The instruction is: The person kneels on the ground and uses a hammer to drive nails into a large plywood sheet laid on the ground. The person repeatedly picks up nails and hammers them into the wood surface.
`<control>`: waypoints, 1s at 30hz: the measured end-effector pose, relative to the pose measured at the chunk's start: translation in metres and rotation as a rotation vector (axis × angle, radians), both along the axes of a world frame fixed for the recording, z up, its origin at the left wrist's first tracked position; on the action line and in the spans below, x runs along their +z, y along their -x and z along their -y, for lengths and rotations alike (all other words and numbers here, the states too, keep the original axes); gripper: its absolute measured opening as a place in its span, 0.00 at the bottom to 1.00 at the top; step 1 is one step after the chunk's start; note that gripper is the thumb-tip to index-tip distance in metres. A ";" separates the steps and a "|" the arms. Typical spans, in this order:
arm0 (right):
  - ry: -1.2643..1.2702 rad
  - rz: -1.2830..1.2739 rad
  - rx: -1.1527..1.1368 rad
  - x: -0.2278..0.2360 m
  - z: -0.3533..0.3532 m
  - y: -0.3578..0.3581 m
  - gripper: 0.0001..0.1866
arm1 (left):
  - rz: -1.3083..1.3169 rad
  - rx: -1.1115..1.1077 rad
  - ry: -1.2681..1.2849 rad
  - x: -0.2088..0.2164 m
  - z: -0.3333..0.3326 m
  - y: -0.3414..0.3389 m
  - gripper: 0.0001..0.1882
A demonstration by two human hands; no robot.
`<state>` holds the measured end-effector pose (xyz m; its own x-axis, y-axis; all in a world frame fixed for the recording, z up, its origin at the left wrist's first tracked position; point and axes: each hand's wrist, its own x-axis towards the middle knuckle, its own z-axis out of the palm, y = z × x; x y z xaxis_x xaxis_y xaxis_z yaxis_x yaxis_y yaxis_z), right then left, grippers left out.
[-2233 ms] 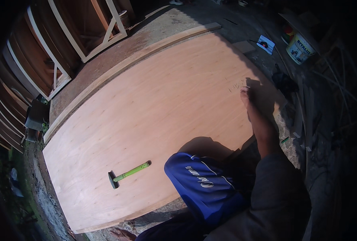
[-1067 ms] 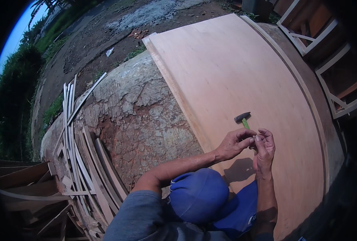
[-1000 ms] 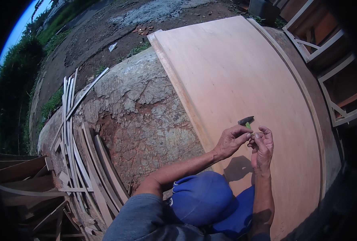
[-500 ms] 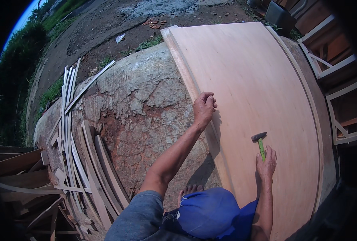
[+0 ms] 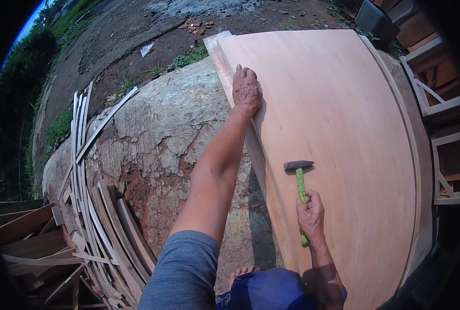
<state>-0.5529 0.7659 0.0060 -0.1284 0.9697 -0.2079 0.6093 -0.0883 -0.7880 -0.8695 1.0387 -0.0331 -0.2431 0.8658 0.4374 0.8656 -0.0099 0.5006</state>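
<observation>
A large sheet of plywood (image 5: 338, 129) lies flat, with a wooden strip (image 5: 258, 155) running along its left edge. My left hand (image 5: 247, 89) rests at the far part of that edge, its fingers curled in; whatever they hold, if anything, is hidden. In my right hand (image 5: 311, 213) is a hammer with a green handle (image 5: 300, 182) and a dark metal head (image 5: 298, 165). The hammer is over the nearer half of the plywood, its head pointing away from me.
Long thin wooden strips (image 5: 80, 129) and thicker boards (image 5: 118, 222) lie on the cracked ground to the left. More scrap wood (image 5: 28, 227) is piled at the lower left. Wooden frames (image 5: 442, 103) and a dark container (image 5: 376, 21) stand at the right.
My left hand has reached farther away along the plywood's left edge. The right hand has moved left with the hammer, now gripping it lower on the handle.
</observation>
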 end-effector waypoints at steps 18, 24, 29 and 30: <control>0.056 -0.289 -0.191 -0.006 -0.116 0.128 0.15 | 0.315 0.206 -0.015 -0.009 -0.080 0.059 0.09; 0.227 -0.393 -0.203 0.010 -0.132 0.127 0.17 | 0.387 0.192 -0.022 -0.008 -0.084 0.063 0.06; 0.190 -0.720 -0.268 0.043 -0.258 0.179 0.24 | 0.340 0.175 -0.004 -0.010 -0.084 0.068 0.06; 0.105 -0.818 -0.254 0.049 -0.290 0.191 0.26 | 0.323 0.174 -0.011 -0.008 -0.087 0.064 0.07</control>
<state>-0.7437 1.0554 0.0548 -0.0584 0.9703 -0.2346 -0.1948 -0.2416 -0.9506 -0.9331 1.1253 -0.0414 -0.5136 0.7948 0.3234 0.6520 0.1165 0.7492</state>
